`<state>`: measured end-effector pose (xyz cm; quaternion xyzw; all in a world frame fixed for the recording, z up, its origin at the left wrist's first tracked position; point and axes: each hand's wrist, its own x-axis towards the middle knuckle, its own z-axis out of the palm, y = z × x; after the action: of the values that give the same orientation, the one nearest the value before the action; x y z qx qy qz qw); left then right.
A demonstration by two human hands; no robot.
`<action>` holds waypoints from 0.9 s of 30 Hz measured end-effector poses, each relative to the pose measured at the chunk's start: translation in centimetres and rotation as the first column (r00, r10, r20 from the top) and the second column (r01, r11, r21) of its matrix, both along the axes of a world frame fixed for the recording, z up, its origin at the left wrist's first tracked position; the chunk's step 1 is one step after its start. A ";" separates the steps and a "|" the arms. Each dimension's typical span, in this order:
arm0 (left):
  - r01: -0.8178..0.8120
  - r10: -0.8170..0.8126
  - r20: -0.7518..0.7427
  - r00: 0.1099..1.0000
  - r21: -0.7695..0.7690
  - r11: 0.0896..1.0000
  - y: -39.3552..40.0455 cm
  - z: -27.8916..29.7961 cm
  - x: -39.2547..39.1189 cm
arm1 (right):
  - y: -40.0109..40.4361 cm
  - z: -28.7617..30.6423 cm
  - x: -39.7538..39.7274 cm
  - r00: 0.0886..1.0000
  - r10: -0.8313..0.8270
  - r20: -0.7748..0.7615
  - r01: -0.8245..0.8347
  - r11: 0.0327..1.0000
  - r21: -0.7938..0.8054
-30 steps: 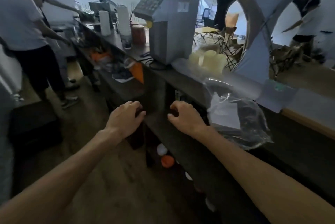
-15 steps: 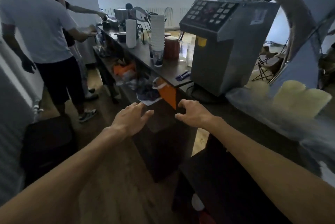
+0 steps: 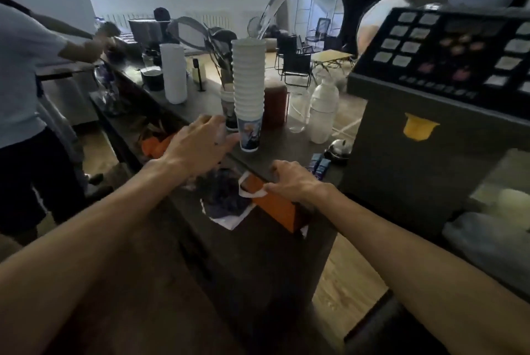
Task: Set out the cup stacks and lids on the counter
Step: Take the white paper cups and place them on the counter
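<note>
Head view: we look down our two bare arms toward a dark desk (image 3: 200,105) that runs away to the left.
Cup stack: a tall column of white paper cups (image 3: 248,90) stands upright near the desk's front edge, printed cup at the bottom; we judge it sits there so it can be reached and set out.
Second cup: a shorter printed cup (image 3: 228,109) stands just behind and left of the stack, touching or nearly so; we cannot tell which.
Left hand: our left hand (image 3: 200,143) hovers just left of the stack's base with fingers spread and fairly straight, holding nothing; we read it as a reach for the stack, fingertips close to the bottom cup but not clearly touching.
Right hand: our right hand (image 3: 292,179) rests at the desk's front corner, fingers bent down over the edge beside an orange box (image 3: 275,205); whether it grips the edge or only leans there we cannot tell.
Neighbours: a brown jar (image 3: 275,106) and a clear bottle (image 3: 322,110) stand just right of the stack, a white roll (image 3: 173,73) farther back, a grey machine (image 3: 441,113) with buttons at far right.
Lids: we see none that we can name.
Hard to make out: the shelf clutter under the left hand is blurred; the machine is cut off by the frame; another person (image 3: 25,102) at left shows only partly.
</note>
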<state>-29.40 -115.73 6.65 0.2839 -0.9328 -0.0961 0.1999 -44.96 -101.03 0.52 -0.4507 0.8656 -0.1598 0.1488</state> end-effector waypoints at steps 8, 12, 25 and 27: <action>0.332 -0.461 -0.244 0.853 -0.429 0.840 -12.8 5.6 -10.6 | -11.3 -0.2 -5.5 0.953 -0.283 0.106 0.284 0.959 0.003; 0.374 -0.531 -0.237 0.814 -0.485 0.790 -16.3 9.9 -15.3 | -15.1 0.7 -7.5 0.859 -0.396 0.325 0.438 0.897 -0.065; 0.717 -0.710 0.123 0.693 -0.216 0.663 -19.1 11.3 -21.7 | -21.2 -6.0 -10.3 0.709 -0.425 0.563 0.638 0.727 -0.254; 0.720 -0.717 0.106 0.689 -0.214 0.660 -18.9 11.6 -21.2 | -21.2 -6.0 -10.1 0.711 -0.426 0.559 0.645 0.713 -0.276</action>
<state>-50.61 -134.63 18.26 -0.1325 -0.9746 -0.0524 0.1728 -55.06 -122.25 -5.47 -0.1418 0.8375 -0.4948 0.1837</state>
